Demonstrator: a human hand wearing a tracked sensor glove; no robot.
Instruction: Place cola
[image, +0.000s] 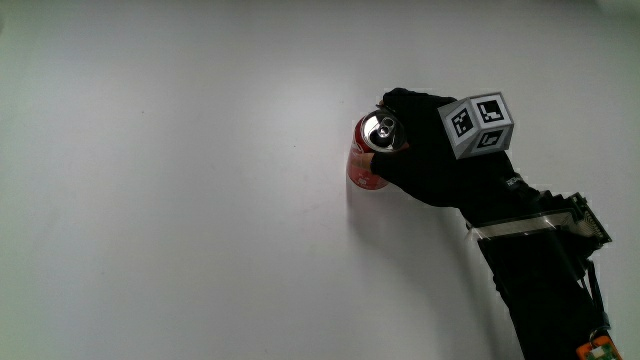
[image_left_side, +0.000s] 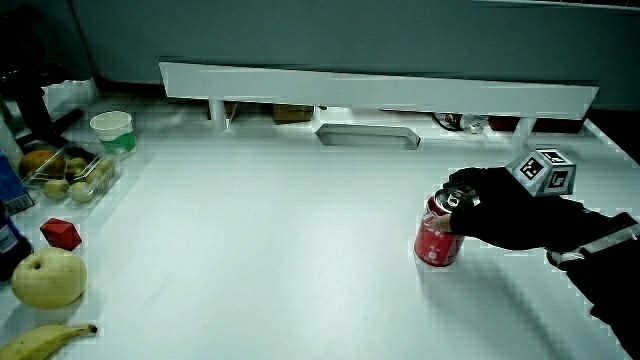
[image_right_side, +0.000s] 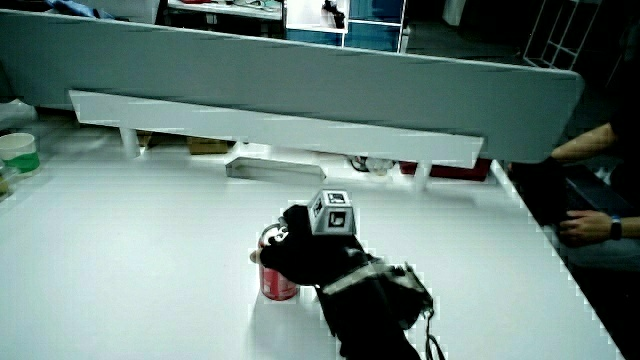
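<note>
The hand (image: 432, 160) in its matte black glove is wrapped around a red cola can (image: 371, 157) that stands upright on the smooth white desk (image: 180, 200). The fingers (image: 398, 104) are curled closely about the can's round wall near its top, gripping it, and the can's shiny silver lid with its pull tab shows just past the fingertips in the main view. The can's red lower body sticks out below the fingers and its base sits on the desk, as both side views show (image_left_side: 439, 238) (image_right_side: 277, 270).

On the back of the hand rides a small hard cube (image: 478, 125) with pale faces printed in blocky black-and-white patterns; it sits above the knuckles, away from the fingers' grip. The forearm (image: 545, 265), dark and wrapped with a pale strap, runs from the hand toward the person.

Well apart from the fingers, at the desk's edge in a side view, lie a rounded yellowish apple (image_left_side: 45, 277), a curved banana (image_left_side: 45, 341), a small red block (image_left_side: 61, 234), a clear plastic tray of small fruit (image_left_side: 75, 172) and a pale cup with a green band (image_left_side: 112, 132). A long white rail on short legs (image_left_side: 380, 90) runs along the low partition, farther from the person than the can, with a flat grey metal bracket (image_left_side: 367, 135) lying beside it.
</note>
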